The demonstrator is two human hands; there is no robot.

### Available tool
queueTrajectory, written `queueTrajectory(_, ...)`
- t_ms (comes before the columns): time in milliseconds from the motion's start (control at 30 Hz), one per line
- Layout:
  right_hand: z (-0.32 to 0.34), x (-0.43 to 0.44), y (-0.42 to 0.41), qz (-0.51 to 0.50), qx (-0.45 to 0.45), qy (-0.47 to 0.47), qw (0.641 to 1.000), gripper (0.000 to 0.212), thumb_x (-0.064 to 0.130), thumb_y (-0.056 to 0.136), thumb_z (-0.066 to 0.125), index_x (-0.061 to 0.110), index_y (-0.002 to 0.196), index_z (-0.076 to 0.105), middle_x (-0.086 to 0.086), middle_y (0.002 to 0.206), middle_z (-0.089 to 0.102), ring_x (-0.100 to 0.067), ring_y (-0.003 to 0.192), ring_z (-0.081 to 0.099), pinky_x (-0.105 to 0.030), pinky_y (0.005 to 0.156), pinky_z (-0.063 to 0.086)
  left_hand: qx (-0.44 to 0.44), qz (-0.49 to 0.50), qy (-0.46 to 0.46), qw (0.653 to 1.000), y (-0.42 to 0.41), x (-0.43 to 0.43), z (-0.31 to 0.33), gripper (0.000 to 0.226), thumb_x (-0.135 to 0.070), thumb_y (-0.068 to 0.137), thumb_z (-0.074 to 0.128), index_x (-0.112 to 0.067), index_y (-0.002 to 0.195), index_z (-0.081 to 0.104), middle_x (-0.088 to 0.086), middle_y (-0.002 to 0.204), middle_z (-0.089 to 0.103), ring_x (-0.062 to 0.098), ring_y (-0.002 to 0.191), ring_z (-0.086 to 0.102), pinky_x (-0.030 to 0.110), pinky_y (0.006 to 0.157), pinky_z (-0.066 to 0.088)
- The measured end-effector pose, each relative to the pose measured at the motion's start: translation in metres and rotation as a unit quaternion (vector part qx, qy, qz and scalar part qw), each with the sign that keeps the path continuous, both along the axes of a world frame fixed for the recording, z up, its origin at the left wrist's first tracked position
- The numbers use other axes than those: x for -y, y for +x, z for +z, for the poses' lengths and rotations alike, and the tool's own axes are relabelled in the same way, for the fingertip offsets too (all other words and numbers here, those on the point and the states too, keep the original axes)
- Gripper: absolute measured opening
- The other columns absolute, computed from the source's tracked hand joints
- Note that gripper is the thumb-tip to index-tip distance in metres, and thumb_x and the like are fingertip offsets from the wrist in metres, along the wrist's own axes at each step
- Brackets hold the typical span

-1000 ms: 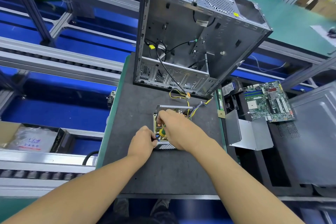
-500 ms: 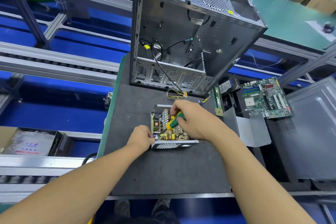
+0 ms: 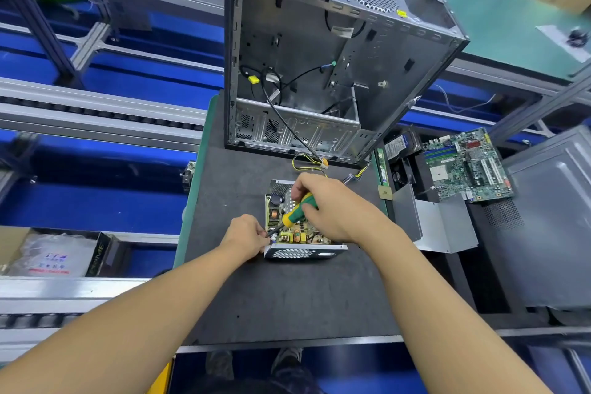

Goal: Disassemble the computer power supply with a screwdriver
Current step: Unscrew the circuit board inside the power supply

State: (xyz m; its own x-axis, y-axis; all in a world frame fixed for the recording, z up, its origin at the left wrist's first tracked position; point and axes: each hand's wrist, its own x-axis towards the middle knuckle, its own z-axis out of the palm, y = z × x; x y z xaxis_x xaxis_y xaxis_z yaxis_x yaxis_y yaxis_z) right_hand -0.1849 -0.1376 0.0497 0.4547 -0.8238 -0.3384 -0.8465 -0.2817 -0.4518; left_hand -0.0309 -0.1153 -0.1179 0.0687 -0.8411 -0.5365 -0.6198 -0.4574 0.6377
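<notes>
The power supply (image 3: 299,252) lies open on the dark mat, its circuit board with yellow and orange parts facing up. My right hand (image 3: 332,208) grips a screwdriver (image 3: 297,212) with a green and yellow handle, its shaft slanting down-left to the board's near-left corner. My left hand (image 3: 248,235) holds the unit's left edge, its fingertips pinching beside the screwdriver tip. The tip itself is partly hidden by my left fingers.
An empty computer case (image 3: 319,67) stands behind the supply with loose cables (image 3: 308,163) hanging out. To the right lie a motherboard (image 3: 467,166), a grey metal cover (image 3: 438,224) and a case panel (image 3: 553,217). A box (image 3: 54,253) sits left, below the mat (image 3: 281,297).
My right hand has lifted off the board and drawn back to the right, showing the screwdriver handle now slanted. My left hand has stayed at the unit's left edge.
</notes>
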Motion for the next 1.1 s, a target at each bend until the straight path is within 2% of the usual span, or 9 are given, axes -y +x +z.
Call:
queueTrajectory(167, -0.003, 0.003, 0.001, -0.001, 0.003, -0.001, 1.0, 0.023, 0.005, 0.094, 0.046, 0.023, 0.106, 0.053, 0.01, 0.105, 0.051, -0.01, 0.085, 0.05, -0.026, 0.07, 0.034, -0.012, -0.039, 0.001, 0.999, 0.001, -0.003, -0.002, 0.019, -0.011, 0.091, 0.061, -0.016, 0.074, 0.055, 0.011, 0.078, 0.073, 0.021, 0.072, 0.069, 0.025, 0.066, 0.051)
queueTrajectory(300, -0.004, 0.003, 0.001, 0.002, 0.006, -0.002, 1.0, 0.023, 0.005, 0.094, 0.047, 0.022, 0.108, 0.054, 0.011, 0.106, 0.052, -0.014, 0.091, 0.052, -0.028, 0.072, 0.037, -0.037, -0.046, -0.002, 0.998, 0.006, -0.005, -0.008, 0.019, -0.017, 0.094, 0.059, -0.018, 0.075, 0.054, 0.006, 0.074, 0.073, 0.011, 0.055, 0.056, 0.023, 0.061, 0.048)
queueTrajectory(400, -0.002, 0.005, 0.0, -0.004, 0.022, -0.002, 1.0, 0.022, 0.005, 0.093, 0.047, 0.023, 0.106, 0.053, 0.01, 0.104, 0.054, -0.015, 0.086, 0.055, -0.028, 0.067, 0.039, -0.088, -0.041, 0.009, 0.995, 0.019, -0.005, -0.009, 0.018, -0.019, 0.093, 0.063, -0.017, 0.076, 0.059, -0.001, 0.069, 0.073, 0.009, 0.055, 0.061, 0.021, 0.052, 0.048)
queueTrajectory(500, 0.001, 0.008, -0.005, -0.011, 0.027, -0.018, 0.999, 0.021, 0.007, 0.093, 0.049, 0.026, 0.102, 0.052, 0.01, 0.098, 0.054, -0.009, 0.074, 0.053, -0.018, 0.058, 0.039, -0.171, 0.036, -0.006, 0.985, 0.033, -0.007, -0.014, 0.012, -0.008, 0.088, 0.067, -0.006, 0.077, 0.065, 0.007, 0.073, 0.075, 0.022, 0.071, 0.071, 0.034, 0.07, 0.06)
queueTrajectory(567, 0.004, 0.01, -0.009, -0.021, 0.036, -0.03, 0.999, 0.021, 0.008, 0.092, 0.051, 0.028, 0.099, 0.052, 0.013, 0.094, 0.054, -0.006, 0.07, 0.051, -0.016, 0.055, 0.038, -0.232, 0.095, -0.03, 0.968, 0.04, -0.008, -0.014, 0.011, -0.001, 0.086, 0.07, -0.002, 0.077, 0.063, 0.014, 0.073, 0.073, 0.027, 0.071, 0.07, 0.033, 0.068, 0.06)
queueTrajectory(633, 0.005, 0.011, -0.013, -0.046, 0.06, -0.043, 0.996, 0.021, 0.008, 0.088, 0.054, 0.027, 0.096, 0.055, 0.009, 0.094, 0.058, -0.008, 0.072, 0.052, -0.02, 0.058, 0.042, -0.291, 0.101, -0.047, 0.95, 0.041, -0.007, -0.007, 0.01, 0.004, 0.084, 0.071, -0.001, 0.081, 0.063, 0.015, 0.07, 0.072, 0.024, 0.067, 0.067, 0.027, 0.061, 0.057)
queueTrajectory(767, 0.006, 0.014, -0.027, -0.157, 0.114, -0.091, 0.977, 0.012, 0.015, 0.085, 0.061, 0.026, 0.088, 0.059, 0.007, 0.092, 0.062, -0.017, 0.081, 0.056, -0.025, 0.064, 0.048, -0.368, 0.096, -0.078, 0.922, 0.028, 0.008, 0.016, 0.01, 0.002, 0.09, 0.066, 0.002, 0.099, 0.07, 0.018, 0.08, 0.071, 0.02, 0.071, 0.068, 0.027, 0.067, 0.058)
queueTrajectory(967, 0.017, 0.016, -0.08, -0.325, 0.128, -0.231, 0.908, 0.017, 0.035, 0.088, 0.064, 0.026, 0.076, 0.055, 0.008, 0.071, 0.058, -0.013, 0.066, 0.052, -0.02, 0.052, 0.033, -0.396, 0.04, -0.104, 0.912, -0.028, 0.038, 0.067, 0.009, -0.006, 0.095, 0.063, -0.003, 0.093, 0.071, 0.006, 0.072, 0.071, 0.014, 0.066, 0.068, 0.019, 0.06, 0.055)
queueTrajectory(1100, 0.027, 0.015, -0.124, -0.358, 0.091, -0.252, 0.894, 0.019, 0.034, 0.088, 0.067, 0.023, 0.079, 0.056, 0.01, 0.071, 0.053, -0.005, 0.065, 0.048, -0.017, 0.055, 0.033, -0.406, -0.027, -0.082, 0.91, -0.094, 0.044, 0.084, 0.003, 0.0, 0.092, 0.065, 0.001, 0.092, 0.068, 0.012, 0.073, 0.068, 0.015, 0.066, 0.069, 0.024, 0.063, 0.058)
